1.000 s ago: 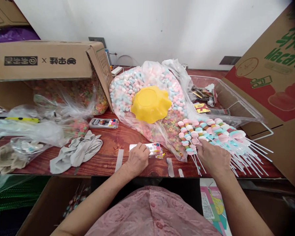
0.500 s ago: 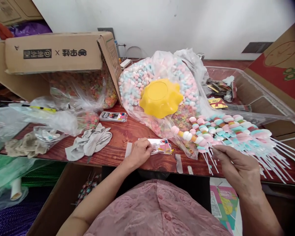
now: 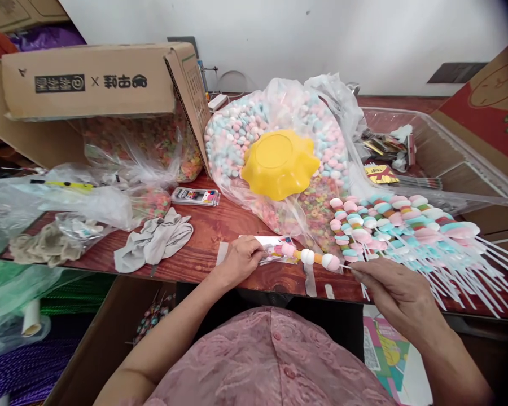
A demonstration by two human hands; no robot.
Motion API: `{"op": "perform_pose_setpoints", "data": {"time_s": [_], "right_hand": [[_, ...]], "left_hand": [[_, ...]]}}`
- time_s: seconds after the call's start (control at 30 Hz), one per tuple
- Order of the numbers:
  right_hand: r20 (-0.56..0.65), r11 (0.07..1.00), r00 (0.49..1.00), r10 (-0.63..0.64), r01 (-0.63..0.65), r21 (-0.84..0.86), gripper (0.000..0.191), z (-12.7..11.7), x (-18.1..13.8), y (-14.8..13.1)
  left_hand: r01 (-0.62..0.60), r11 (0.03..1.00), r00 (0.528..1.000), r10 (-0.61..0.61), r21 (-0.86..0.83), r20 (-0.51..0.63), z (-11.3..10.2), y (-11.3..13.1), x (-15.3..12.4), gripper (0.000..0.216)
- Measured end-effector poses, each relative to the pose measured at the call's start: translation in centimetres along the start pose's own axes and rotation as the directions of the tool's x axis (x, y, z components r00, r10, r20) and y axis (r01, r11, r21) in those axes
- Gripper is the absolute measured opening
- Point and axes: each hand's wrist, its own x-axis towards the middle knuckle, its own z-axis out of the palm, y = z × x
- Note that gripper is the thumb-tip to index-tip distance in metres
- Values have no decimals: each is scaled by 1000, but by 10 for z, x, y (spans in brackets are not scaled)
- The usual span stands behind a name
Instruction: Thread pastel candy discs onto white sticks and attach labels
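Pinched in my right hand (image 3: 389,287) is the white stick of a marshmallow skewer (image 3: 307,257), which points left with pink, white and orange pieces threaded on it. Its tip lies over a printed clear plastic bag (image 3: 275,248). My left hand (image 3: 242,258) has its fingers closed on the left end of that bag, on the table. Many finished marshmallow skewers (image 3: 406,225) lie in a pile to the right, their white sticks toward me. Behind the bag, an upturned yellow scalloped bowl (image 3: 280,163) rests on a big clear bag of pastel marshmallows (image 3: 232,138).
An open cardboard box (image 3: 88,84) holding bagged colourful ring pieces stands at the left. Grey gloves (image 3: 154,239) and a small packaged item (image 3: 195,196) lie before it. A clear plastic bin (image 3: 440,141) sits at the back right. The table's front edge (image 3: 152,276) runs close to me.
My right hand has moved left and drawn the skewer away from the pile, bringing its tip over the printed bag. My left hand stays on the bag. The view has shifted slightly.
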Motion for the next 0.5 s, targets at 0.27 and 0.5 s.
{"op": "perform_pose_setpoints", "data": {"time_s": [0.27, 0.5], "right_hand": [[108, 961, 976, -191, 208, -179, 28, -24, 18, -11], [114, 935, 963, -245, 266, -235, 25, -26, 18, -12]], "left_hand": [[-190, 944, 981, 174, 271, 82, 3, -2, -4, 18], [-125, 981, 992, 120, 147, 39, 0, -2, -2, 15]]}}
